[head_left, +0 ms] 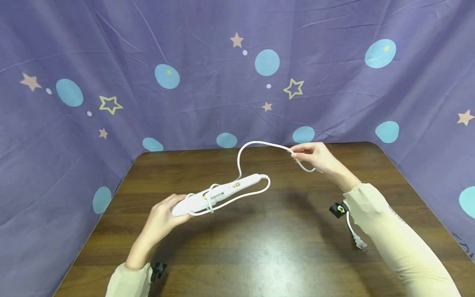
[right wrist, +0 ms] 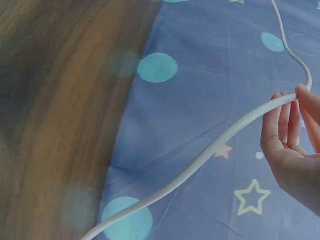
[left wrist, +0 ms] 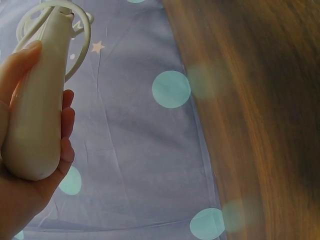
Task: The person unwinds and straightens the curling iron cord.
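My left hand [head_left: 163,216] grips one end of a white hair styling iron [head_left: 227,189], which tilts up to the right above the table. In the left wrist view, the thumb and fingers wrap around the rounded end of the iron [left wrist: 42,105]. A white power cord [head_left: 259,143] leaves the iron's other end, loops back and winds around its body. At the upper right, my right hand [head_left: 318,157] pinches the cord between thumb and fingertips. The right wrist view shows that pinch on the cord [right wrist: 200,159] closely. Below the right sleeve dangles the plug [head_left: 359,242].
Beneath both hands lies a brown wooden table [head_left: 252,255]. A purple curtain [head_left: 208,41] with stars and dots hangs behind and at the sides. Black wrist mounts show beside the left sleeve [head_left: 128,280] and right sleeve [head_left: 386,222].
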A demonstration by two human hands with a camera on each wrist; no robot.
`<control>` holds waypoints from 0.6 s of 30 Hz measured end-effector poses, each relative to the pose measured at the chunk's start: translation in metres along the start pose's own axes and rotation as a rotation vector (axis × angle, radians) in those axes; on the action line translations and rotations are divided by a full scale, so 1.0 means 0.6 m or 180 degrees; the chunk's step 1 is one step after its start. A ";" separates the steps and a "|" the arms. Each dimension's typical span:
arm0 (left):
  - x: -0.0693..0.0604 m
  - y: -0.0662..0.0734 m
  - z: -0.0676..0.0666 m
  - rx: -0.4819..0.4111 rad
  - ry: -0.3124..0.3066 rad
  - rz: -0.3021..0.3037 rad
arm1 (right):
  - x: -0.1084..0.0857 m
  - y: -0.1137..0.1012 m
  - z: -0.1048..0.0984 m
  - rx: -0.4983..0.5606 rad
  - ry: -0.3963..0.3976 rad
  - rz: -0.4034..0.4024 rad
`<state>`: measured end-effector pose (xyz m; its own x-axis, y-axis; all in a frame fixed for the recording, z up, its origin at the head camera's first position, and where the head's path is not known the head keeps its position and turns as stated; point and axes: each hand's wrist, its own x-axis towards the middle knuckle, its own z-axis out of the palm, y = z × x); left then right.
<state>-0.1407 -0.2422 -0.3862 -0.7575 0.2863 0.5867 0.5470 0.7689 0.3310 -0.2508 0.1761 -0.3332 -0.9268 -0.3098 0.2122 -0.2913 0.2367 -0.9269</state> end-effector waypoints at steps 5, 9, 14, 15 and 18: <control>0.000 -0.002 0.001 0.0013 -0.0021 -0.0003 | -0.005 -0.019 -0.006 0.0082 0.0183 -0.0052; -0.001 -0.004 0.002 0.0034 -0.0034 0.0000 | -0.010 -0.036 -0.010 0.0146 0.0253 -0.0154; -0.001 -0.007 0.002 0.0067 -0.0022 -0.0008 | -0.019 -0.050 -0.015 0.0202 0.0205 -0.0250; -0.001 -0.008 0.001 0.0075 -0.0017 -0.0012 | -0.021 -0.052 -0.016 0.0211 0.0184 -0.0246; 0.000 -0.009 0.000 0.0094 0.0020 -0.0023 | -0.030 -0.054 -0.020 0.0199 0.0121 -0.0243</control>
<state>-0.1435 -0.2463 -0.3881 -0.7590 0.2772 0.5891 0.5308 0.7874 0.3134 -0.2276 0.1852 -0.3029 -0.9112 -0.2893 0.2933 -0.3471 0.1555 -0.9249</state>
